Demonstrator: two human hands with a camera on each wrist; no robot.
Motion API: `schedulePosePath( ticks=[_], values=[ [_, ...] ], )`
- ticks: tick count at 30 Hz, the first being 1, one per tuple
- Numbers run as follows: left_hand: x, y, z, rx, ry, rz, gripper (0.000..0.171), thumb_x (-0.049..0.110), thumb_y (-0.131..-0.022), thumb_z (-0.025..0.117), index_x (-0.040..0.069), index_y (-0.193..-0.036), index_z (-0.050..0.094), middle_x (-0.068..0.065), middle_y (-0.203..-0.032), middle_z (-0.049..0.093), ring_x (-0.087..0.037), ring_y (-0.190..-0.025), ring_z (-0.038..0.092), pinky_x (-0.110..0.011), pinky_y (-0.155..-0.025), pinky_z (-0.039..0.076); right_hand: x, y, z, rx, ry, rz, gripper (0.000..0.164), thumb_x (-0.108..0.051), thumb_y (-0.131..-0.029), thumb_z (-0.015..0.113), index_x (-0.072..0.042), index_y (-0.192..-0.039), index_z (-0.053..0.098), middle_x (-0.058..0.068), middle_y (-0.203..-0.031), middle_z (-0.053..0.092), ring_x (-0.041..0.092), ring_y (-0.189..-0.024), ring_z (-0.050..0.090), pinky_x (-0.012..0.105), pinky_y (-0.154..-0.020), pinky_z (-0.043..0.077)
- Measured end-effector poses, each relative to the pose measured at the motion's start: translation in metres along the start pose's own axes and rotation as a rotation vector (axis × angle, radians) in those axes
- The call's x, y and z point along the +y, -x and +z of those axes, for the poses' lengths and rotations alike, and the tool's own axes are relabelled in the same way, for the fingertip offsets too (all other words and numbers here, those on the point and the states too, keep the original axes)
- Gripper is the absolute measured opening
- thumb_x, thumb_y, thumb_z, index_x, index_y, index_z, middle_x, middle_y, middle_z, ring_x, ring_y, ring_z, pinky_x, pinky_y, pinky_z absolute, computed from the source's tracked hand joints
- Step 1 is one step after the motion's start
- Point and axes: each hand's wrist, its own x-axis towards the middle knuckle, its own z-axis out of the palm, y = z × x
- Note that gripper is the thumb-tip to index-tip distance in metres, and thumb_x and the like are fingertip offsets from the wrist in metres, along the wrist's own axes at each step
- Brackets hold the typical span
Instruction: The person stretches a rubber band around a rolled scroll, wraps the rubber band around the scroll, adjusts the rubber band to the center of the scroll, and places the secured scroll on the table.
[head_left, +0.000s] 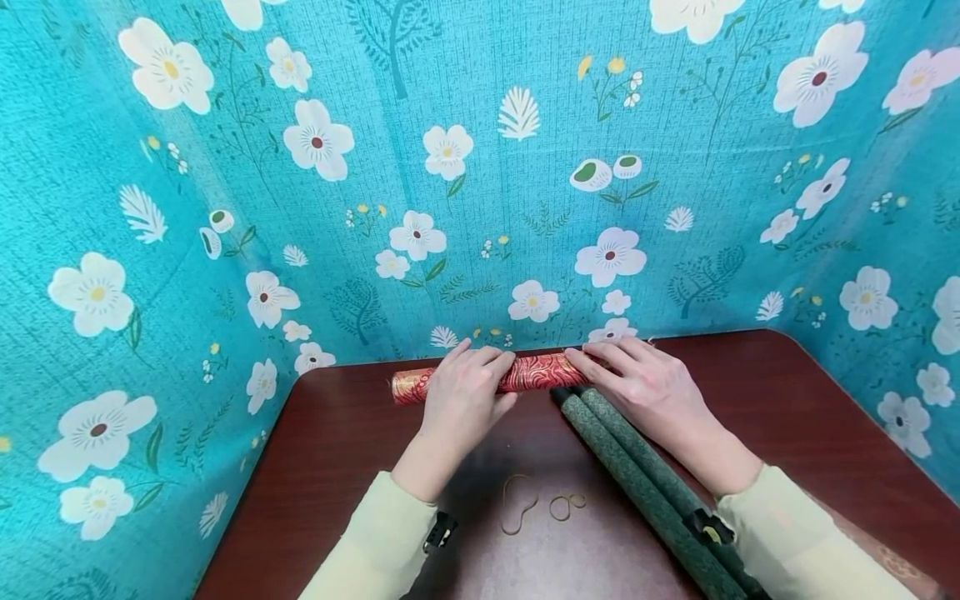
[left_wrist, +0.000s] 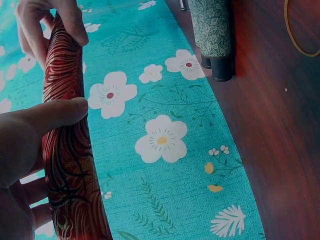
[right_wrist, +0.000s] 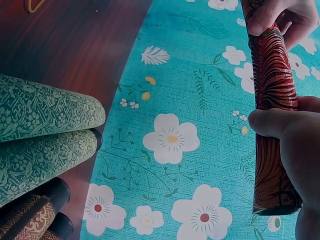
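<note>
Turquoise flowered cloth [head_left: 487, 200] flanks the tabletop's [head_left: 337, 467] left edge, with room between that edge and the left hand [head_left: 467, 387], whose fingers grip a red-patterned roll [head_left: 538, 372] at the far edge. Two thin bands [head_left: 572, 497] lie nearer. Rightward, green rolls [head_left: 622, 468] slant below the right hand [head_left: 645, 383], whose fingers grip the same roll; brown rolls [right_wrist: 31, 220] lie beyond them.

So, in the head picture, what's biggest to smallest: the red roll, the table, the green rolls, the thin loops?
1. Table
2. Green rolls; those two look alike
3. Red roll, partly covered
4. Thin loops
</note>
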Motion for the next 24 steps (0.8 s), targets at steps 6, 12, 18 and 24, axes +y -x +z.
schedulePosePath(
  ticks=[6, 12, 18, 24],
  values=[
    [0.002, -0.001, 0.002, 0.023, -0.001, 0.014, 0.047, 0.029, -0.079, 0.098, 0.01, -0.118, 0.08, -0.006, -0.111, 0.08, -0.024, -0.104, 0.077, -0.048, -0.114, 0.051, -0.002, 0.0, 0.001, -0.005, -0.001, 0.007, 0.032, -0.017, -0.115, 0.05, -0.012, -0.129, 0.078, 0.01, -0.108, 0.075, 0.034, -0.09, 0.073, 0.052, -0.068, 0.063],
    [0.007, -0.003, 0.005, 0.028, -0.011, 0.023, 0.049, 0.03, -0.079, 0.098, 0.012, -0.121, 0.08, -0.004, -0.113, 0.08, -0.022, -0.106, 0.077, -0.046, -0.115, 0.05, -0.005, -0.002, 0.003, 0.002, -0.008, 0.015, 0.033, -0.017, -0.115, 0.049, -0.012, -0.126, 0.079, 0.01, -0.106, 0.076, 0.033, -0.089, 0.073, 0.051, -0.069, 0.064],
    [0.009, 0.0, 0.007, 0.051, -0.021, 0.051, 0.057, 0.035, -0.083, 0.095, 0.012, -0.132, 0.076, -0.003, -0.123, 0.078, -0.023, -0.116, 0.074, -0.047, -0.115, 0.05, -0.003, 0.0, 0.003, -0.007, -0.024, 0.023, 0.034, -0.022, -0.116, 0.048, -0.013, -0.127, 0.079, 0.01, -0.105, 0.076, 0.032, -0.088, 0.073, 0.051, -0.065, 0.064],
    [0.006, 0.007, 0.004, 0.114, -0.06, 0.035, 0.057, 0.031, -0.08, 0.097, 0.01, -0.129, 0.077, -0.004, -0.121, 0.078, -0.024, -0.115, 0.073, -0.048, -0.114, 0.051, 0.002, 0.0, 0.0, -0.006, -0.011, 0.016, 0.031, -0.019, -0.115, 0.051, -0.012, -0.128, 0.078, 0.01, -0.106, 0.076, 0.033, -0.088, 0.072, 0.052, -0.066, 0.064]
  ],
)
